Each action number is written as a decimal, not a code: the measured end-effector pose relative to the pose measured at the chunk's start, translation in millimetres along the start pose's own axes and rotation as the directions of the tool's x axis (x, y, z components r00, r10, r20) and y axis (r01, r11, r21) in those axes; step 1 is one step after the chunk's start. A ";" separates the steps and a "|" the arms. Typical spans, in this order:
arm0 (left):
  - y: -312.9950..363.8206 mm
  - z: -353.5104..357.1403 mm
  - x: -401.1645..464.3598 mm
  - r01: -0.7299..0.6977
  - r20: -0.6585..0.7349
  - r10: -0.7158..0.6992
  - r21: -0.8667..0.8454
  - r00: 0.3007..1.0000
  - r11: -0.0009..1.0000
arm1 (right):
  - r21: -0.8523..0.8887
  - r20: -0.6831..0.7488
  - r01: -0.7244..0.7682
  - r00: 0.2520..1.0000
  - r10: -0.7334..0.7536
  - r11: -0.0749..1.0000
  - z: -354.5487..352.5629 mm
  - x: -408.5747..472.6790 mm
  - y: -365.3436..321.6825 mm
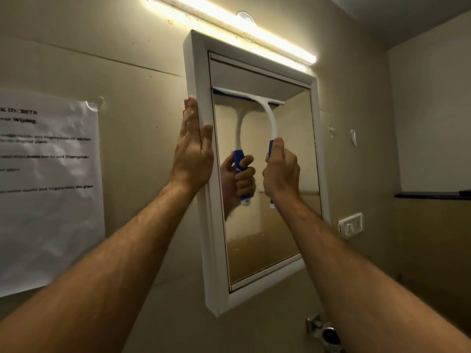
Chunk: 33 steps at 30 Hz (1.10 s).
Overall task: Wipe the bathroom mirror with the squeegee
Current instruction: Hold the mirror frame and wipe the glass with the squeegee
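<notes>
The right hand point(281, 171) is closed in a fist around the blue grip of the squeegee point(267, 115), thumb up along the handle. From that grip the white neck curves up and to the left to the blade, which lies flat against the glass near the top of the mirror point(280, 225), running almost from the left inner edge toward the right. The glass shows a reflection of the fist and the blue grip just left of the real ones. The left hand point(195, 151) is open and flat, fingers straight and together, pressed against the outer left side of the white frame point(204, 225), with the thumb lying on the frame's front face. Both bare forearms reach up from the near bottom corners. Above the mirror a lit tube light point(229, 29) runs along the wall. On the wall to the left hangs a printed paper sheet point(51, 200) in a shiny cover, its text mostly blurred. To the right of the mirror sits a white wall switch point(351, 224), and above it, farther right, a dark shelf point(433, 195).
</notes>
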<state>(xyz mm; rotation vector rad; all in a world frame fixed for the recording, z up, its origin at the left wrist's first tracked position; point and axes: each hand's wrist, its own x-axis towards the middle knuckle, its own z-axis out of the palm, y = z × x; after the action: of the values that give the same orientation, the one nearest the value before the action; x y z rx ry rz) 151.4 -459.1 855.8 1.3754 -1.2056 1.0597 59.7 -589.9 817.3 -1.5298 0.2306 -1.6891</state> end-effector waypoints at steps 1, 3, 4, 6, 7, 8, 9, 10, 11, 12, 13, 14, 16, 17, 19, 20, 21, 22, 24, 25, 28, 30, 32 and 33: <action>0.7 0.2 -3.3 0.008 0.004 -0.008 -0.017 1.000 1.000 | 0.011 0.001 0.004 1.000 -0.004 1.000 -0.8 4.3 -6.9; 0.7 0.7 -7.8 0.018 0.000 -0.018 -0.040 1.000 0.999 | 0.038 -0.009 0.012 1.000 -0.012 0.999 0.9 17.2 -26.2; 0.4 1.3 -9.5 0.019 -0.010 -0.020 -0.050 1.000 0.999 | 0.039 -0.013 0.016 1.000 -0.016 0.999 3.6 24.0 -35.6; -0.1 3.0 -13.1 0.023 -0.035 -0.025 -0.068 0.999 0.997 | 0.029 -0.004 0.010 1.000 -0.010 1.000 9.9 33.1 -46.2; -0.8 3.9 -14.8 0.026 -0.046 -0.030 -0.077 0.998 0.997 | 0.027 0.008 -0.001 1.000 0.000 1.000 12.2 34.4 -45.9; -1.8 4.9 -16.0 0.028 -0.054 -0.033 -0.087 0.998 0.996 | 0.023 0.017 -0.007 1.000 0.007 1.000 13.1 34.0 -42.2; -2.9 5.8 -17.1 0.028 -0.058 -0.034 -0.098 0.998 0.995 | 0.013 0.019 -0.007 1.000 0.007 1.000 12.5 31.2 -35.2; -3.6 6.6 -18.2 0.025 -0.059 -0.032 -0.111 0.998 0.994 | -0.002 0.015 -0.001 1.000 0.001 1.000 10.4 25.8 -25.8; -4.1 7.2 -18.5 0.020 -0.060 -0.028 -0.123 0.998 0.992 | -0.018 0.005 0.010 1.000 -0.009 1.000 7.5 19.3 -14.7; -4.3 7.5 -18.5 0.017 -0.062 -0.025 -0.131 0.998 0.991 | -0.035 -0.002 0.018 1.000 -0.018 0.999 4.1 12.0 -3.0; -3.9 7.7 -18.5 0.016 -0.064 -0.024 -0.131 0.998 0.991 | -0.050 -0.006 0.019 1.000 -0.020 0.999 0.4 4.6 7.5; -3.3 7.8 -18.4 0.017 -0.066 -0.026 -0.127 0.997 0.992 | -0.060 -0.005 0.016 1.000 -0.016 0.998 -3.2 -1.5 15.0; -1.9 7.5 -18.8 0.019 -0.070 -0.028 -0.125 0.997 0.992 | -0.063 0.006 0.008 1.000 -0.008 0.998 -9.0 -5.7 19.6; -1.5 7.2 -18.8 0.019 -0.071 -0.028 -0.127 0.997 0.992 | -0.055 0.012 0.008 1.000 -0.008 0.998 -10.7 -2.8 16.1; -1.7 7.1 -19.4 0.024 -0.072 -0.034 -0.134 0.997 0.991 | -0.040 0.013 0.009 1.000 -0.008 0.999 -10.7 8.6 0.4; -2.2 7.1 -19.7 0.027 -0.070 -0.037 -0.136 0.997 0.990 | -0.033 0.016 0.004 1.000 -0.004 0.999 -9.2 14.8 -8.5; -2.5 7.2 -20.0 0.031 -0.068 -0.041 -0.137 0.997 0.990 | -0.025 0.025 -0.006 1.000 0.007 1.000 -7.0 19.9 -16.1; -2.5 7.2 -19.9 0.034 -0.065 -0.043 -0.136 0.997 0.990 | -0.016 0.035 -0.020 0.999 0.020 1.000 -4.0 23.0 -21.5; -2.3 6.6 -20.0 0.040 -0.060 -0.048 -0.127 0.997 0.991 | -0.004 0.044 -0.043 0.998 0.043 0.999 0.9 21.3 -23.8; -1.9 6.5 -19.8 0.039 -0.059 -0.046 -0.123 0.997 0.992 | -0.005 0.040 -0.046 0.998 0.046 0.999 1.5 18.3 -20.8; -1.6 6.0 -19.1 0.035 -0.056 -0.041 -0.112 0.998 0.993 | -0.016 0.032 -0.034 0.999 0.035 0.999 -3.2 1.4 -2.3; -1.5 6.4 -19.2 0.038 -0.056 -0.044 -0.115 0.997 0.993 | -0.036 0.036 -0.026 0.999 0.027 0.999 -9.0 -11.4 11.3; -1.5 7.3 -19.8 0.035 -0.064 -0.043 -0.116 0.997 0.993 | -0.057 0.041 -0.024 0.999 0.027 0.998 -14.6 -19.4 17.8; -1.5 7.7 -20.3 0.034 -0.068 -0.042 -0.118 0.997 0.992 | -0.061 0.043 -0.026 0.999 0.029 0.998 -16.9 -19.4 16.8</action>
<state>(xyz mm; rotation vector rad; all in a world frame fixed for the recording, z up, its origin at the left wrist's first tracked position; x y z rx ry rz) 150.4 -463.9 834.6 1.2562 -1.1667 0.9880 50.4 -594.2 788.3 -1.5994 0.2804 -1.6386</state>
